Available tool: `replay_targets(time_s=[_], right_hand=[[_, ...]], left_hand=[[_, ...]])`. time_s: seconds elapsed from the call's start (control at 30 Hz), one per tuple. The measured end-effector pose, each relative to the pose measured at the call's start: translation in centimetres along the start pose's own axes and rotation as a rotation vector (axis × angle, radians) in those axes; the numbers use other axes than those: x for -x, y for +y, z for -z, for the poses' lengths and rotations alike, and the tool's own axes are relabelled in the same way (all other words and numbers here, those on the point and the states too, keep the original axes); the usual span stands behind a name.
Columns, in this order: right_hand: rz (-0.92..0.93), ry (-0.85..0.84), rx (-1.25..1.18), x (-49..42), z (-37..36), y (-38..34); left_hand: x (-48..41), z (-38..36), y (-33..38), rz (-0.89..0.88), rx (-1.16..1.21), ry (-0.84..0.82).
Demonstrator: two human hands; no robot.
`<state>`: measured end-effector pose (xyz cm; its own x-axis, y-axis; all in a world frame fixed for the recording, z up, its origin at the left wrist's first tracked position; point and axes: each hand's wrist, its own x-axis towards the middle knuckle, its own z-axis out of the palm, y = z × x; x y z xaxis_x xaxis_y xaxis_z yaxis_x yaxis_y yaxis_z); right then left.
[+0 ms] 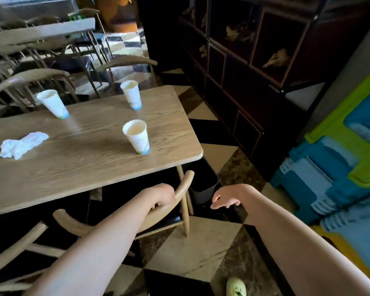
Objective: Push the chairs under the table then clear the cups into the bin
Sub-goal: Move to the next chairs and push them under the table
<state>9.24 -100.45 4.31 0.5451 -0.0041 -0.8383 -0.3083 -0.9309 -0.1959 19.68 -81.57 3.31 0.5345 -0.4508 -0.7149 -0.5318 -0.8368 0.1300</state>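
Observation:
My left hand [162, 194] grips the curved wooden backrest of the near chair [185, 184], which stands at the table's near right corner with its seat partly under the top. My right hand [224, 197] hovers open just to the right of that backrest, touching nothing. On the wooden table [90, 159] stand three white paper cups: one near the right [137, 136], one at the far middle [131, 94], one at the far left [52, 103]. A dark bin [203, 184] sits on the floor beyond the chair, by the table's corner.
A crumpled white tissue [23, 145] lies on the table's left. Another chair [13, 253] stands at the lower left, more chairs [126, 63] beyond the table. A dark shelf unit [254, 71] lines the right, with blue and green plastic panels [340, 157] beside it.

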Motion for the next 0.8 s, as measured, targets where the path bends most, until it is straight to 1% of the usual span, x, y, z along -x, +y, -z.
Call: replay_targets(time_s=[0.07, 0.1, 0.23, 0.37, 0.47, 0.6, 0.8], right_hand=[[-0.001, 0.015, 0.020, 0.0, 0.9, 3.6], [-0.001, 0.019, 0.036, -0.1, 1.2, 5.0], [0.009, 0.023, 0.044, -0.8, 2.0, 10.8], [-0.014, 0.025, 0.039, -2.0, 1.8, 14.8], [-0.019, 0.016, 0.037, -3.6, 2.1, 17.3], [-0.005, -0.015, 0.061, -6.1, 4.2, 20.6], [0.011, -0.080, 0.112, -11.2, 10.8, 24.5]], left_hand=[[-1.8, 0.9, 3.7, -0.036, 0.056, 0.073], [-2.6, 1.1, 5.2, -0.063, 0.048, 0.083], [-5.7, 1.0, 11.9, -0.130, 0.025, -0.016], [-8.3, 0.6, 16.1, -0.164, 0.044, -0.092], [-10.1, 0.8, 18.1, -0.180, 0.045, -0.150], [-13.5, 2.2, 19.5, -0.178, 0.019, -0.210], [-21.1, 7.3, 20.2, -0.173, -0.007, -0.285]])
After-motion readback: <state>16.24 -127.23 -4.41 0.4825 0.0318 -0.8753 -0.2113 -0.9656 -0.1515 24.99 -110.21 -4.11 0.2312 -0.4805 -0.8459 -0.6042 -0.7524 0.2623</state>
